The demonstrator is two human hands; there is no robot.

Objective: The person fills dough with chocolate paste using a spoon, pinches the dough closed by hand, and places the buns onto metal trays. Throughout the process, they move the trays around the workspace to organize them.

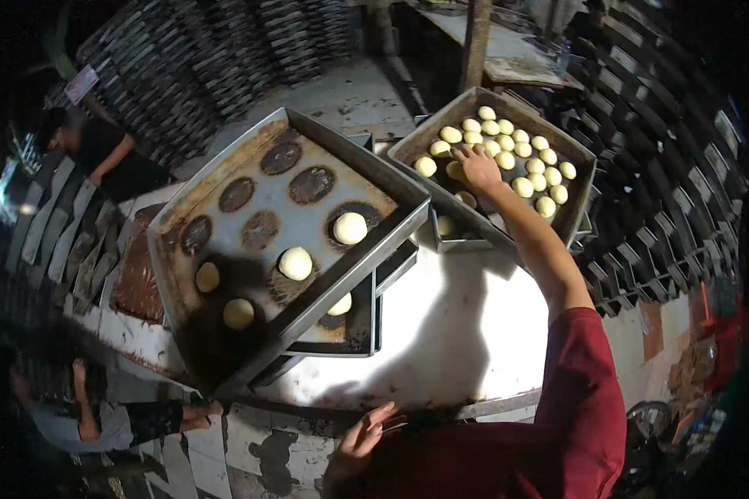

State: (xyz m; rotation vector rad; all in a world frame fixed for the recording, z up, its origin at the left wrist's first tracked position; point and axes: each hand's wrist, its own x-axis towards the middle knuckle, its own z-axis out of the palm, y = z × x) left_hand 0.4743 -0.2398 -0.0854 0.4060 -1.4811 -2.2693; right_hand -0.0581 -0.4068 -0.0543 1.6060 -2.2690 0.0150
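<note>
My right hand [478, 170] reaches into the dark metal tray [578, 220] at the upper right, which holds several pale round dough balls [523, 187]. Its fingers curl down over a dough ball [455, 170] near the tray's left side; the fingertips are partly hidden. Low in front of my body hangs my left hand [364, 434], its fingers stretched and slightly apart, holding nothing. A large stained baking tray [308, 212] sits tilted at centre left, with several dough balls [295, 264] spaced over its dark round marks.
Beneath the large tray lies another tray [359, 328] with a dough ball [340, 305] showing. Both stand on a white table [441, 324]. Tall stacks of trays [216, 66] line the walls. One person [108, 154] is at the left, another [133, 424] at lower left. A wooden post [476, 46] rises behind.
</note>
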